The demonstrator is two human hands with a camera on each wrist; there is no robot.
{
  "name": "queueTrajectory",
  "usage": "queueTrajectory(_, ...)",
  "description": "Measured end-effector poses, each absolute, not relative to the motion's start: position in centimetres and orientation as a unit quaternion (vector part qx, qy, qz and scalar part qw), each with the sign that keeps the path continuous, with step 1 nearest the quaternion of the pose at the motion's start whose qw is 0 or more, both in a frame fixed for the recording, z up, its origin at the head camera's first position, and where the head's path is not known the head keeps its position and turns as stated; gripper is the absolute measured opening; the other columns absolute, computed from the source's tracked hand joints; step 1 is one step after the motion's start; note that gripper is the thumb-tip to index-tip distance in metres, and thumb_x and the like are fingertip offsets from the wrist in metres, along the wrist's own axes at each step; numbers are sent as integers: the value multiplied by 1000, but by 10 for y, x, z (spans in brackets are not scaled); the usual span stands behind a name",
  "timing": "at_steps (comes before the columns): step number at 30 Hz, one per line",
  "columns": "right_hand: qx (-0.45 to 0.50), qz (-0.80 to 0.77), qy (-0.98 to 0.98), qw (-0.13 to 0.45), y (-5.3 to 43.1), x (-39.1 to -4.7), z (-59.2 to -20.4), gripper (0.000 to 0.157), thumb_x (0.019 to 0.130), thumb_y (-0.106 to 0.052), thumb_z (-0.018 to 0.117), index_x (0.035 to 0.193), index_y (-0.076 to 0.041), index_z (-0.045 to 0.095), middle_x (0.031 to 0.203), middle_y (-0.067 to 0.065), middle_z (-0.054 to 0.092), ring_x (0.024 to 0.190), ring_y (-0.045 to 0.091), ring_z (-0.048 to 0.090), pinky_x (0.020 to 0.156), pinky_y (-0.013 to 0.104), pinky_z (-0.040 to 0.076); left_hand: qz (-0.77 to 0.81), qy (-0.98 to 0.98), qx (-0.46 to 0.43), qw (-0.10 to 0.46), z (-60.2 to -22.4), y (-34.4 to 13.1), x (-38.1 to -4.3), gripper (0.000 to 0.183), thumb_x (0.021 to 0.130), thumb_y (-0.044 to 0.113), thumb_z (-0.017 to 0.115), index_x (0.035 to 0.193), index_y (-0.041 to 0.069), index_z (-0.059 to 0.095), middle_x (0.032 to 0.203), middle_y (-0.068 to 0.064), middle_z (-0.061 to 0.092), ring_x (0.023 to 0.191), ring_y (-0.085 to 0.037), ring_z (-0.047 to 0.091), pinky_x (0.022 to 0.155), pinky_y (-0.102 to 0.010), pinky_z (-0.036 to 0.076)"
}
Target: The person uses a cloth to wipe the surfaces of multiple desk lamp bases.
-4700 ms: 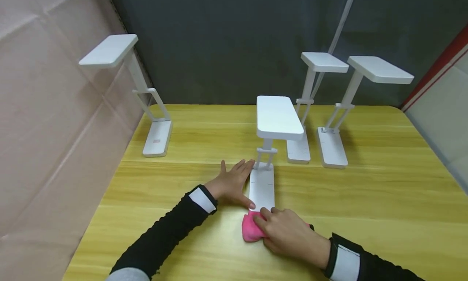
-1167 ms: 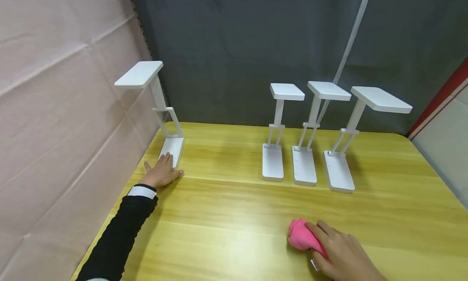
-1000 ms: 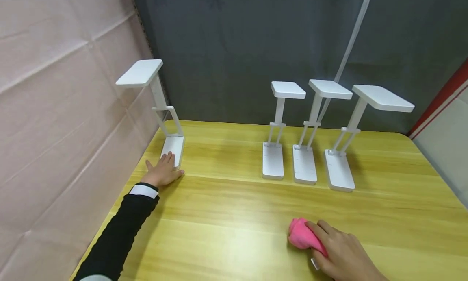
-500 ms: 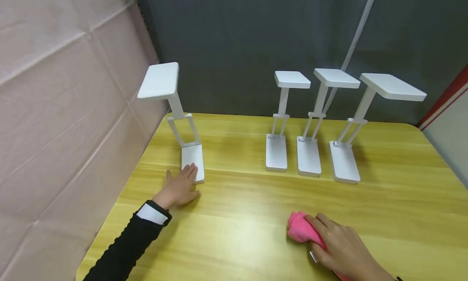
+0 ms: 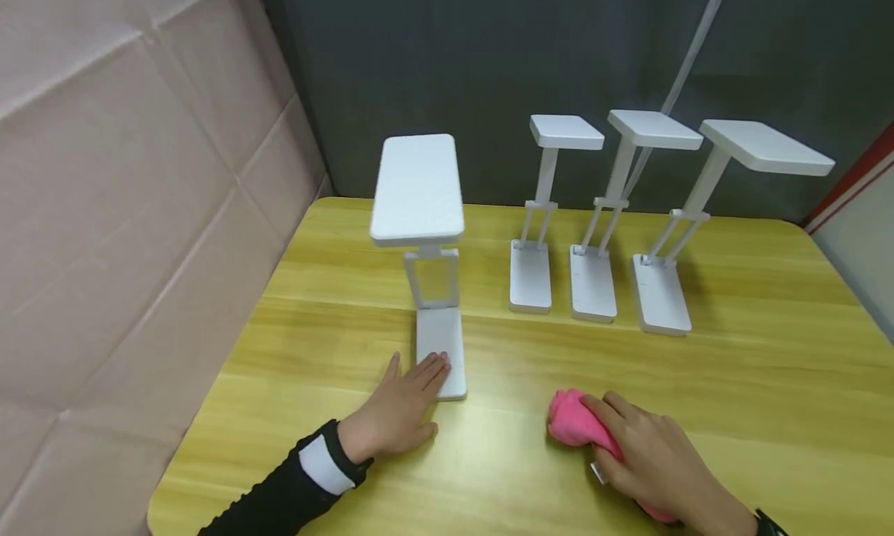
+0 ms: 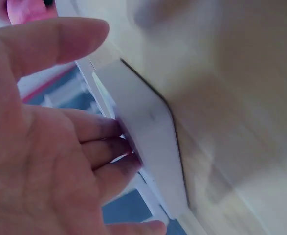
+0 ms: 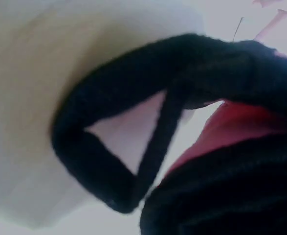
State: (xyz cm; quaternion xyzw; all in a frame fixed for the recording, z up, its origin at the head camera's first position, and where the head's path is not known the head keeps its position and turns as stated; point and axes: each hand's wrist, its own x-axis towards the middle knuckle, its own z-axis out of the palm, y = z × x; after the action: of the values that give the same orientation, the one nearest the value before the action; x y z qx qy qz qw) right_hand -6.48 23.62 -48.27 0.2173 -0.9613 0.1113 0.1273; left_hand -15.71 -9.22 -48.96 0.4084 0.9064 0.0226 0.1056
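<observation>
A white folding desk lamp (image 5: 441, 326) stands unfolded left of the table's middle, its flat head raised over a hinged arm. My left hand (image 5: 400, 412) lies with straight fingers on the front of its base. In the left wrist view the fingertips (image 6: 121, 164) touch the top of the base (image 6: 148, 127), with the thumb apart. My right hand (image 5: 653, 458) grips a bunched pink cloth (image 5: 576, 420) on the table at the front right; a small white tag sticks out of it. Black strap loops (image 7: 109, 88) and the sleeve cover most of the right wrist view.
Three more white desk lamps stand unfolded in a row at the back right: one lamp (image 5: 531, 276), a middle lamp (image 5: 594, 284) and a right lamp (image 5: 662, 295). The wood-grain table (image 5: 314, 326) meets a pale draped wall on the left and a dark curtain behind.
The lamp under my left hand has slid from the back left toward the front and middle, turning to face forward. Earlier, the cloth was at another lamp, which now stands in the row.
</observation>
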Motion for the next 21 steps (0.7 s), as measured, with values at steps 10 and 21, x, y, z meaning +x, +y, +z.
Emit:
queueTrajectory(10, 219, 123, -960, 126, 236, -59, -479, 50, 63, -22, 65, 110, -7, 57, 84, -4, 49, 52, -2, 30, 40, 18, 30, -55, 869, 485, 86, -483, -55, -135, 73, 80, 29, 57, 140, 5, 22, 147, -8, 20, 133, -18, 16, 106, -50, 17)
queueTrajectory(21, 230, 121, -958, 119, 233, -63, -470, 50, 65, -21, 64, 113, -7, 56, 86, -3, 51, 52, -3, 29, 39, 17, 27, -71, 839, 534, 74, -481, -42, -125, 76, 75, 24, 58, 140, 8, 22, 148, -5, 19, 134, -15, 14, 105, -51, 21)
